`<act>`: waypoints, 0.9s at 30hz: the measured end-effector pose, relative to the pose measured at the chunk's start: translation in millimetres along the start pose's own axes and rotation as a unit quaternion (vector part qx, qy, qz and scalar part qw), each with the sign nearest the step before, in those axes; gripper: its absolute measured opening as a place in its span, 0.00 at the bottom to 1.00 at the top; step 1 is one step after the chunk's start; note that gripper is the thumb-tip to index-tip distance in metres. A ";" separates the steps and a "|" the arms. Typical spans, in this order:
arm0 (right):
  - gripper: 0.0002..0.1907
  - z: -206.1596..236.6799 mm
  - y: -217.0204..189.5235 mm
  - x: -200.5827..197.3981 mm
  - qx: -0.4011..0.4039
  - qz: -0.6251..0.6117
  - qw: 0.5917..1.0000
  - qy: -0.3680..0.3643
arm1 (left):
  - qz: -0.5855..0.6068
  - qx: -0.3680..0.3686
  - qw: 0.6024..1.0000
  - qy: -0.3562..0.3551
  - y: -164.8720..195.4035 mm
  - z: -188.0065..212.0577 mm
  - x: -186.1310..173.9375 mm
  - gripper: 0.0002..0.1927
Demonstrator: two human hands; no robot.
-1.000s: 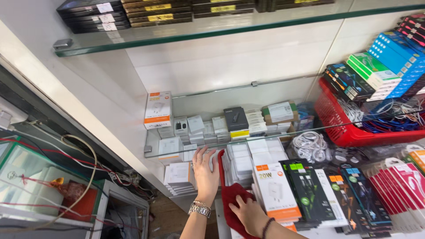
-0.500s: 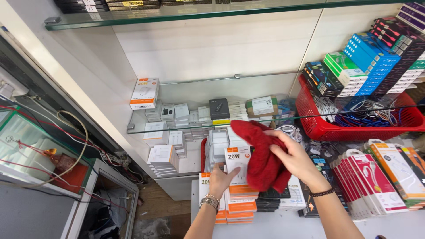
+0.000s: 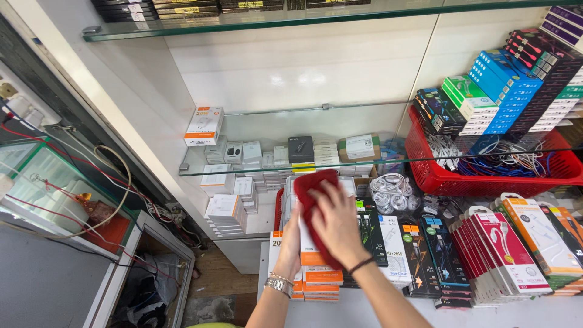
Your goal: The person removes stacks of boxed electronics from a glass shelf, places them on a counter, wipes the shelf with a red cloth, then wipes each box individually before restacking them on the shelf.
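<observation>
My right hand (image 3: pixel 337 222) presses a red cloth (image 3: pixel 313 191) flat against the face of a white and orange charger box (image 3: pixel 311 258). My left hand (image 3: pixel 290 243), with a metal bracelet at the wrist, grips that box by its left edge and holds it upright above a stack of similar boxes (image 3: pixel 319 284). The cloth covers most of the box's upper front.
Black cable packs (image 3: pixel 419 252) and red and white packs (image 3: pixel 507 252) lie in rows to the right. A red basket (image 3: pixel 449 176) of cables and coloured boxes sits at the back right. Glass shelves (image 3: pixel 267 164) carry small boxes. Loose wires (image 3: pixel 91 176) hang at the left.
The box has been raised from the stack by my left hand. My right hand brought the cloth from beside the box down onto its front.
</observation>
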State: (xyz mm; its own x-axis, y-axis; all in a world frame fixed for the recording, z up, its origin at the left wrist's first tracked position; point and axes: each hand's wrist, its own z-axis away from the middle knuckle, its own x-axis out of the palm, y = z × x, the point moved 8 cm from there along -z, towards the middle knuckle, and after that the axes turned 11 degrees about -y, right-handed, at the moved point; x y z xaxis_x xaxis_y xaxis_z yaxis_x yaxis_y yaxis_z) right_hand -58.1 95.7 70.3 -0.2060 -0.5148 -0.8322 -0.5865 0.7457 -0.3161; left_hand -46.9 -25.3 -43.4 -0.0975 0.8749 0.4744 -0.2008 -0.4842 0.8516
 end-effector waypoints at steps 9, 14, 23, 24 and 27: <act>0.22 -27.5 95.9 -28.3 0.180 -0.587 0.790 -0.001 | -0.477 0.124 0.869 0.044 78.0 34.0 19.2 0.25; 0.16 -39.2 25.3 -26.5 0.015 -0.312 0.950 -0.023 | -0.295 0.244 0.924 0.017 50.8 23.2 6.0 0.17; 0.15 -31.3 135.5 12.0 0.215 -0.514 0.829 -0.037 | -0.510 0.219 0.831 0.037 74.8 63.6 48.1 0.28; 0.16 -27.8 140.7 15.3 0.228 -0.580 0.782 -0.008 | -0.502 0.243 0.830 0.019 86.9 63.5 55.9 0.26; 0.19 -27.8 122.4 15.4 0.165 -0.546 0.821 -0.013 | -0.535 0.238 0.810 0.047 100.5 56.3 62.6 0.23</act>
State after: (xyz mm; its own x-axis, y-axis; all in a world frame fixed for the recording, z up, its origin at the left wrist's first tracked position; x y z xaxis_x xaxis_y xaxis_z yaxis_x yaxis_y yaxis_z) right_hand -154.9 167.3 31.4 0.3207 -0.9469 0.0213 -0.1646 -0.0779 -0.9833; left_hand -18.4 -19.9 84.4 -0.1944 0.7830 -0.5908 0.1759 0.6204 0.7643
